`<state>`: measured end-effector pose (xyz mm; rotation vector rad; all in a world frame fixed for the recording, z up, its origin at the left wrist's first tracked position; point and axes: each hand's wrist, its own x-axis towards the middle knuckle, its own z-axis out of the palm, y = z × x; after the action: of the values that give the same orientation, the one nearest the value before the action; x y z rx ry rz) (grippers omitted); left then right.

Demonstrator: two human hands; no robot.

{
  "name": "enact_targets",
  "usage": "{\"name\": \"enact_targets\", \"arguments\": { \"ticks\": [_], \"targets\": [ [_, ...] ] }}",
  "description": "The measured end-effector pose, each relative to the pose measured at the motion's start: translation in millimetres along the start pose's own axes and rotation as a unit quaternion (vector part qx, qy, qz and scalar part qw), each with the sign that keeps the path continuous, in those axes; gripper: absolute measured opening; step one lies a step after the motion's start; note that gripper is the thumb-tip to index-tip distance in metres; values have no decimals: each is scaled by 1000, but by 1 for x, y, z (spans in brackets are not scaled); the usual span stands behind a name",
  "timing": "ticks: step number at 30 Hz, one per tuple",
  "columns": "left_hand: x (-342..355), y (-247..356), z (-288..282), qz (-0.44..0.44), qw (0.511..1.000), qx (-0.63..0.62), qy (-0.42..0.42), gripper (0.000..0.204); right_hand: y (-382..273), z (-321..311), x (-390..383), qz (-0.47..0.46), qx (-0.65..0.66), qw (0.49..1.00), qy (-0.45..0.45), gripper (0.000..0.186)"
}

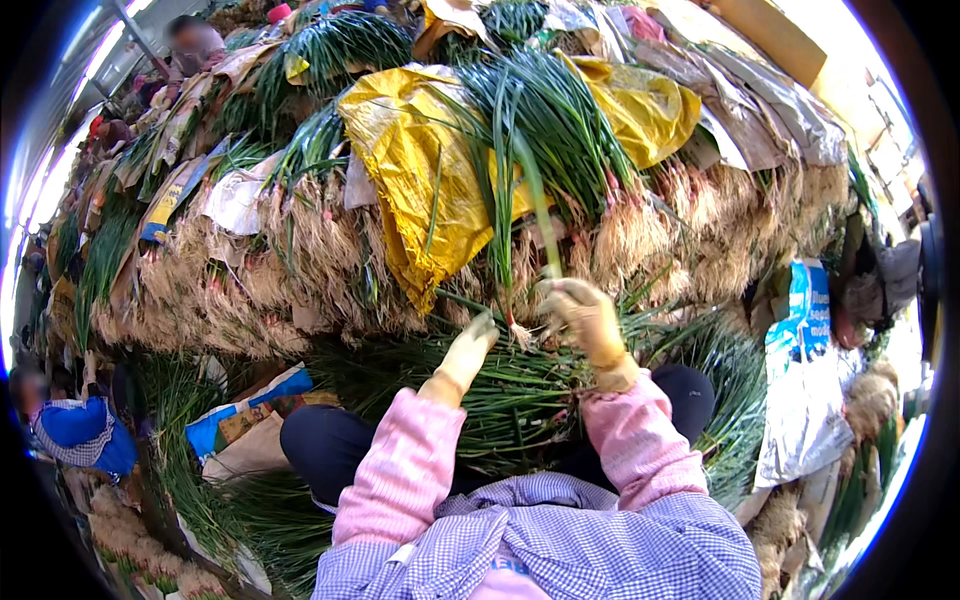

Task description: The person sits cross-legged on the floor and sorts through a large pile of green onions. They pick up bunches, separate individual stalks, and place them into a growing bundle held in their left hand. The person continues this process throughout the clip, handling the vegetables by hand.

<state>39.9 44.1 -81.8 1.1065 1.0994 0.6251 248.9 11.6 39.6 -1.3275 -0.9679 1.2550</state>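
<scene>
Both my hands wear pale yellowish work gloves. My right hand (585, 315) is closed on a green onion stalk (545, 225), blurred by motion, which rises from the fingers over the heap. My left hand (466, 358) has its fingers pressed together near the heap's root edge; what they hold, if anything, is hidden. Between the hands a green onion (507, 270) hangs with its pale roots at the bottom. Beneath them, loose green onions (530, 385) lie piled between my knees. Just ahead, a yellow woven sack (415, 150) drapes over the stacked bunches beside a large green onion bunch (550, 120).
A long heap of green onions with hanging roots (290, 260) spans the space ahead. A blue and white sack (250, 410) lies left, a silvery sack (800, 400) right. Another person (80, 430) in blue is at far left; one more (190, 50) is behind the heap.
</scene>
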Motion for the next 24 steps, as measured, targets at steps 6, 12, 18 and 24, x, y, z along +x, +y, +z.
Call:
{"name": "enact_targets", "arguments": {
  "ticks": [6, 12, 18, 24],
  "targets": [
    [62, -27, 49, 158, 977, 129, -70, 42, -6, -147, -113, -136, -128, 905, 383, 17],
    [90, -48, 76, 91, 987, -61, 119, 27, 70, -205, -258, 64, -294, 798, 522, 18],
    [107, -54, 91, 103, 975, 0, 198, 36, 100, -201, -286, 408, -434, 680, 427, 36],
    [96, -55, 80, 147, 951, 120, 243, 13, 22, -199, -219, 19, -217, 865, 451, 22]
  ]
}}
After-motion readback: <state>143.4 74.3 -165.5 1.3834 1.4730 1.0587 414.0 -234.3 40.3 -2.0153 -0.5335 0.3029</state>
